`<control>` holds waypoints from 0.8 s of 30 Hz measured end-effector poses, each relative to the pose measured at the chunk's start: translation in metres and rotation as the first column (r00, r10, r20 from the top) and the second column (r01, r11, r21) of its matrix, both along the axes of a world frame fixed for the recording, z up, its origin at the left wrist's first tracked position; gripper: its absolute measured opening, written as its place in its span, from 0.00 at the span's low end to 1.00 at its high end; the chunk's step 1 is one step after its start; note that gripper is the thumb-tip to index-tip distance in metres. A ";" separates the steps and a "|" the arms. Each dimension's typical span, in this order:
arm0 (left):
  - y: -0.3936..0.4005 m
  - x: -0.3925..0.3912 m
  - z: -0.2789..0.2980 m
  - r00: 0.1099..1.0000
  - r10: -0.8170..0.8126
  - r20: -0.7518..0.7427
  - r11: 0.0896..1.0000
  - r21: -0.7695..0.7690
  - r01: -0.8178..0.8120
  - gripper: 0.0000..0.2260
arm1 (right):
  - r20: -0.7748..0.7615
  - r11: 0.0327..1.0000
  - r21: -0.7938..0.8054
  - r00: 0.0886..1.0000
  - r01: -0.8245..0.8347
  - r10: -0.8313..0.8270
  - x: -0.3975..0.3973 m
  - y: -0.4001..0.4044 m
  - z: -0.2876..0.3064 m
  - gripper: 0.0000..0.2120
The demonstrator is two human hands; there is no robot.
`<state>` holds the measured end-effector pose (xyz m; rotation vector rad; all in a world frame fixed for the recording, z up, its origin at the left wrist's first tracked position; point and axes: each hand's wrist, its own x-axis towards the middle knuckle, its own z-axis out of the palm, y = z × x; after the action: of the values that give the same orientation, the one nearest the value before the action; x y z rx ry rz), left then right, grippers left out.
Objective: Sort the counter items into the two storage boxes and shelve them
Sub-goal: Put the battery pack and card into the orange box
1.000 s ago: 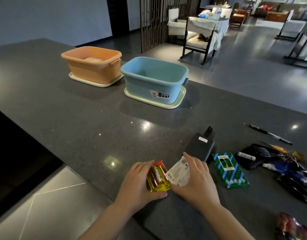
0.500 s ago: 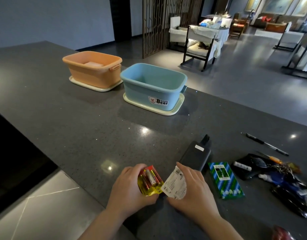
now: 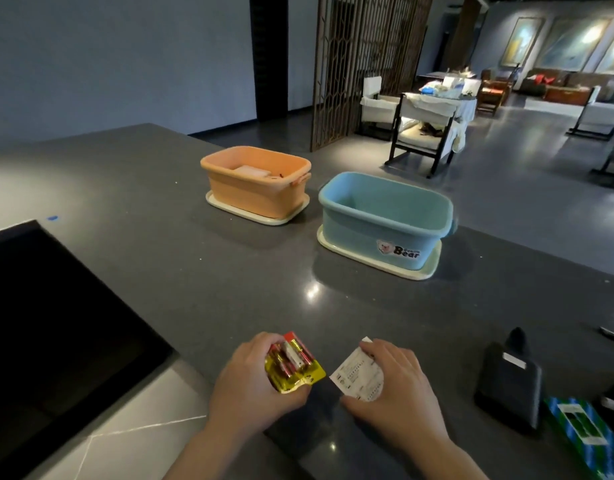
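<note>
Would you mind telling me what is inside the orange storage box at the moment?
Inside the orange plastic storage box a pale flat rectangular item lies near the far wall, with a small dark reddish thing beside it. The near wall hides the rest of the floor.

Free room and obstacles on the desk [image 3: 160, 258].
Bare surface runs from the hands [image 3: 253, 386] forward to the orange box [image 3: 255, 188] and the blue box [image 3: 385, 220]; the boxes stand apart with a gap between them, each on a cream tray and open at the top. To the right, a black device [image 3: 508, 386] and a green-and-blue packet [image 3: 582, 434] lie close together. A dark recess [image 3: 49, 323] borders the left.
</note>
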<state>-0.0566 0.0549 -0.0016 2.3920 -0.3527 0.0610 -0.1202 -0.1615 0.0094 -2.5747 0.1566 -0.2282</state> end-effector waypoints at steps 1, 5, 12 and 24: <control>0.017 0.011 0.003 1.000 0.002 0.004 1.000 -0.002 -0.002 0.31 | 0.005 1.000 0.009 1.000 0.005 -0.005 0.011 0.016 0.002 0.40; 0.078 0.061 0.017 0.999 -0.044 0.017 0.999 0.017 0.044 0.32 | 0.032 1.000 0.028 0.999 0.003 -0.004 0.062 0.078 0.011 0.40; 0.134 0.144 0.043 0.994 -0.086 0.074 0.996 0.001 0.086 0.29 | 0.085 0.994 0.022 0.991 0.106 -0.107 0.138 0.129 0.027 0.38; 0.150 0.292 0.072 0.990 -0.045 0.130 0.997 -0.060 0.053 0.29 | 0.136 0.990 0.030 0.981 0.136 -0.139 0.281 0.132 0.055 0.40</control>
<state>0.2349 0.2045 0.0706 2.3214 -0.4626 0.2020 0.1608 -0.0293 0.0647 -2.5190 0.2843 -0.4529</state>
